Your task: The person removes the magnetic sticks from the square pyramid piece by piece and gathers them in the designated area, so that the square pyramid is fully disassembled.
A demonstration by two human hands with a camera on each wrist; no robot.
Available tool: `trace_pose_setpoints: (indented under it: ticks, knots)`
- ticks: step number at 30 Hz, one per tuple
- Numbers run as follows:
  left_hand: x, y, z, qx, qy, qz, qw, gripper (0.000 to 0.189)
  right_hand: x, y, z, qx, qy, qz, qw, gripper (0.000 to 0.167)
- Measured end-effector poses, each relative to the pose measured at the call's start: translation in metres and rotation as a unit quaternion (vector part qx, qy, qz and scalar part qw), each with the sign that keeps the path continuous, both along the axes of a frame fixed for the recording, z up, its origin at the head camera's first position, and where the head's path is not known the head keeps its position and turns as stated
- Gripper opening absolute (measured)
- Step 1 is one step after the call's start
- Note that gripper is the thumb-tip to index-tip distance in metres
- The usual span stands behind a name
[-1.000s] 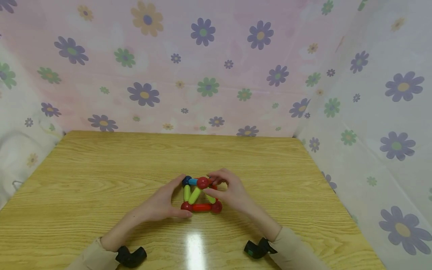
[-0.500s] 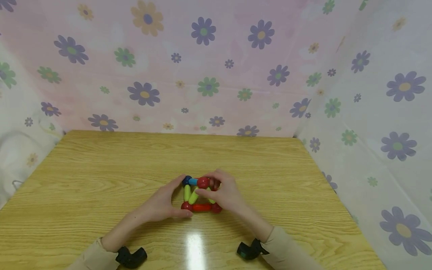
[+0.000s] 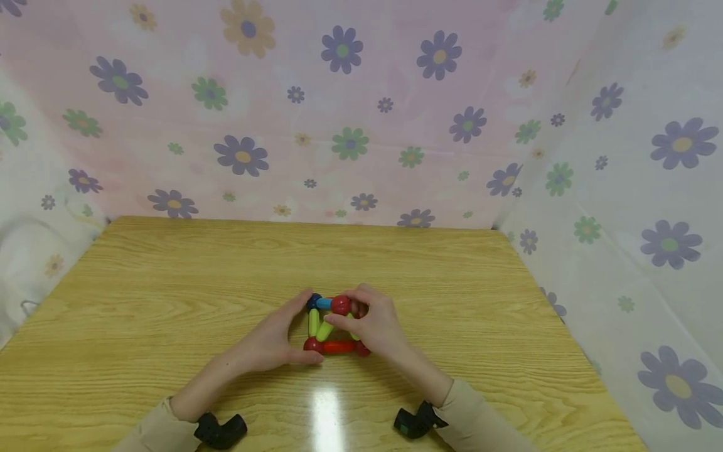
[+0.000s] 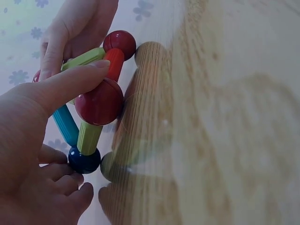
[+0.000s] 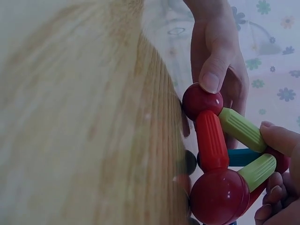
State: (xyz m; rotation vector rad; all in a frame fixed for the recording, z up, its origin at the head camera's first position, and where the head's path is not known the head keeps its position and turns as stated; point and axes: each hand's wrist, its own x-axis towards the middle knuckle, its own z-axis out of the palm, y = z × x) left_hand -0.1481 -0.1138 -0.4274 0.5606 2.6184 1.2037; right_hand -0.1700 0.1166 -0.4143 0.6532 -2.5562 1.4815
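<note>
Flowered cloth (image 3: 373,75) hangs behind and to the sides of the wood-grained table (image 3: 226,263), and on the table's near half, around its middle, I see two hands around a small stick-and-ball frame (image 3: 339,347). The left hand (image 3: 268,339) is spread wide to hold the frame's left side, its thumb (image 3: 305,357) on the near-left red ball and its fingers (image 3: 297,303) at the dark blue ball. The right hand (image 3: 380,323) pinches the raised corner: its thumb (image 3: 342,323) presses a lime rod, and its fingers (image 5: 275,194) bend in beside the top red ball.

The frame stands on the table as a stubby, bright skeleton with slanting sides. A thick, ridged red rod (image 5: 212,140) makes its near edge. Lime rods (image 5: 243,131) slope up from both ends of it, and another runs back to the left corner, where a blue rod (image 3: 324,304) leads across to the top. The glossy balls are the near-left red ball (image 3: 312,344), near-right red ball (image 3: 363,349), top red ball (image 3: 341,306) and dark blue ball (image 3: 315,301).

Compared with a second ago, the right hand has slid leftward, its thumb now across a lime rod. The left hand and the frame have hardly moved.
</note>
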Motion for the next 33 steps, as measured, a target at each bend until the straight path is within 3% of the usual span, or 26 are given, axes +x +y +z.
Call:
trace_pose_setpoints:
  ticks: [18,33]
  knots:
    - [0.0015,-0.0003,0.0028,-0.015,0.009,-0.013,0.9998,0.115,0.0014,0.0000,-0.0017,-0.009,-0.013,0.009,0.9998,0.023]
    - [0.0010,-0.0014,0.0005,-0.016,0.006,-0.013,0.9998,0.116,0.0007,0.0004,-0.0044,-0.021,-0.069,0.017,0.9973,0.025]
